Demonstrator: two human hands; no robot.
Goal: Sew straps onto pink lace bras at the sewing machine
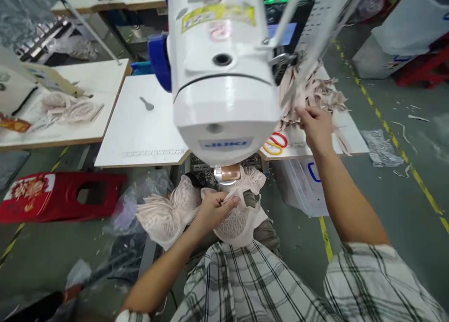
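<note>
In front of my lap, below the head of a white sewing machine (pixel 226 111), my left hand (pixel 217 207) pinches a pale pink lace bra (pixel 235 226). Part of that bra lies under the machine's needle area. Over to the right, my right hand (pixel 314 125) has its fingers closed on a fabric strip at the edge of a heap of pale pink fabric strips (pixel 324 95). More pale bra cups (pixel 161 216) are stacked to the left of my left hand.
Scissors with red and yellow handles (pixel 275 143) lie by the strips. A small grey spoon-shaped piece (pixel 146 104) rests on the white table (pixel 140 130). At left is a red stool (pixel 63 198); a clear plastic bin (pixel 303 186) stands under the right table.
</note>
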